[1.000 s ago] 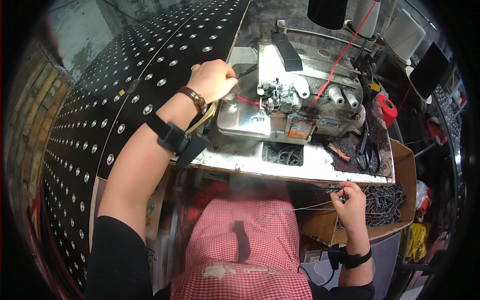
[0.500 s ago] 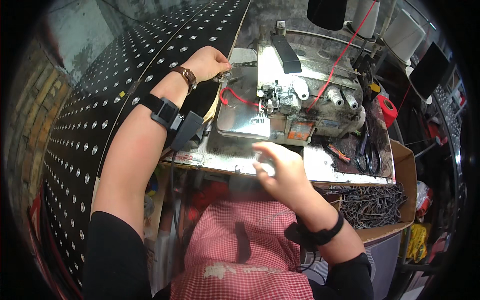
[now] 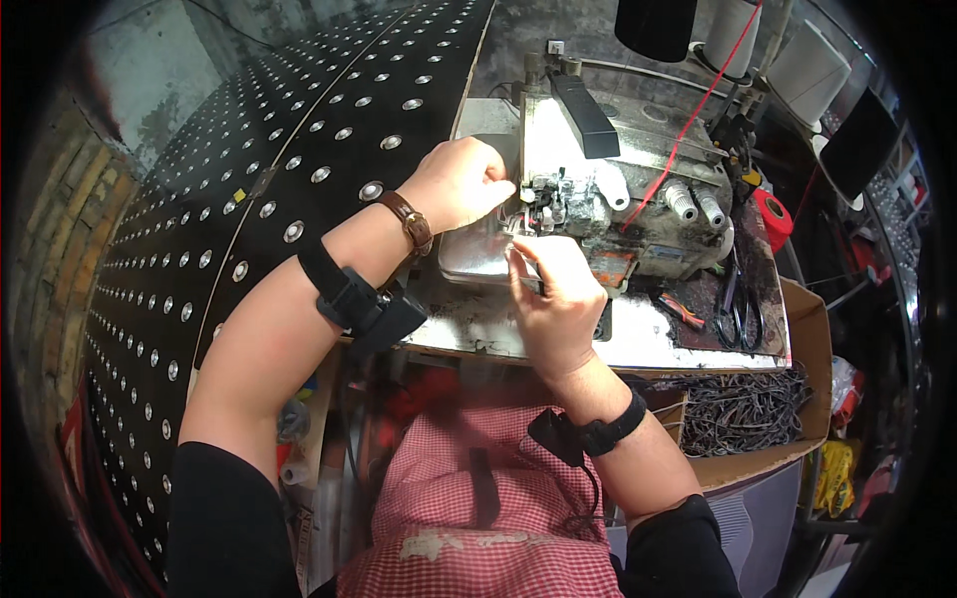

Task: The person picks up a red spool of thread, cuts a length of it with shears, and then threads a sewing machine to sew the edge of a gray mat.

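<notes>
An overlock sewing machine [image 3: 638, 135], grey and dusty, stands on the worktable with its lamp lit. Just left of its needle and presser foot area [image 3: 543, 204] is my left hand [image 3: 461, 181], its fingers curled and closed over the metal work plate [image 3: 471, 257]. My right hand [image 3: 560, 301] comes up from the front, thumb and forefinger pinched right below the presser foot. Whatever either hand pinches is too small or hidden to make out. The red thread piece seen earlier on the plate no longer shows clearly.
Red thread [image 3: 688, 120] runs down to the machine from above. Thread cones [image 3: 807, 75] stand behind at right. Black-handled scissors [image 3: 738, 304] and a small striped bundle [image 3: 680, 311] lie right of the machine. Below is a cardboard box [image 3: 812, 349] of dark strips [image 3: 743, 409]; a black studded panel [image 3: 299, 149] rises left.
My left hand has moved right and down from the plate's far left corner toward the needle area. My right hand has risen from the table's front edge to the presser foot, fingers now pinched.
</notes>
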### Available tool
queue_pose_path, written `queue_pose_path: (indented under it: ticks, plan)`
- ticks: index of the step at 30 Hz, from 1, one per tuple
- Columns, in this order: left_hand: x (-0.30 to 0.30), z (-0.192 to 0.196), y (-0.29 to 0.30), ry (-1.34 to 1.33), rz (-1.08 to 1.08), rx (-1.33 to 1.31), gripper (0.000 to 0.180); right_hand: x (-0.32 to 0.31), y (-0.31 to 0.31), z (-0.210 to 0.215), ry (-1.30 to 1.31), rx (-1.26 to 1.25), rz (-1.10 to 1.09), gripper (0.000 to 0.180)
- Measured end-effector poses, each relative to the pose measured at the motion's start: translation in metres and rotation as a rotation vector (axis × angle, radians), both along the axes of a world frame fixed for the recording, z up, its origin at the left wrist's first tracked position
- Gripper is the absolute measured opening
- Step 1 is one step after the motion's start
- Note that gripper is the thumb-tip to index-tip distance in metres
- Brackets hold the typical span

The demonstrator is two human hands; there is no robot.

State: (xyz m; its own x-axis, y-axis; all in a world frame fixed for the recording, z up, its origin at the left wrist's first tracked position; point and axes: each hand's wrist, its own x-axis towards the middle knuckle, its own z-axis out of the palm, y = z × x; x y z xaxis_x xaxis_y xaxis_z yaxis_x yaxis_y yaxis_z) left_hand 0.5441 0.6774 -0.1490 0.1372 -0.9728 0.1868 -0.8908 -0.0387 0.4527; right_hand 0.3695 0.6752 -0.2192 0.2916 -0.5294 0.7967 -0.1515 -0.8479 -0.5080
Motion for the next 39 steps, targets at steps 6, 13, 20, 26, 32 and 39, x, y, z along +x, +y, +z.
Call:
queue_pose_path:
  ticks: [6, 13, 20, 26, 32, 39]
  plan:
    - [0.014, 0.01, -0.034, 0.494, 0.12, -0.286, 0.023, 0.006, -0.008, -0.012, 0.052, -0.078, -0.035, 0.013]
    - [0.018, 0.023, -0.074, 0.312, 0.319, -0.298, 0.015, 0.022, -0.012, -0.013, 0.108, -0.217, -0.081, 0.006]
    - [0.034, 0.004, -0.117, -0.08, 0.607, -0.101, 0.013, 0.02, -0.012, -0.021, 0.028, -0.238, -0.125, 0.006]
    - [0.037, 0.006, -0.12, 0.083, 0.581, -0.079, 0.033, 0.014, -0.011, -0.018, 0.055, -0.017, -0.135, 0.011]
    - [0.02, 0.021, -0.064, 0.468, 0.457, -0.314, 0.037, -0.018, -0.013, -0.005, -0.093, 0.208, -0.175, 0.038]
    - [-0.039, 0.046, 0.12, 2.001, -0.503, -0.318, 0.091, -0.124, -0.097, -0.03, -0.081, 0.333, -0.487, 0.026]
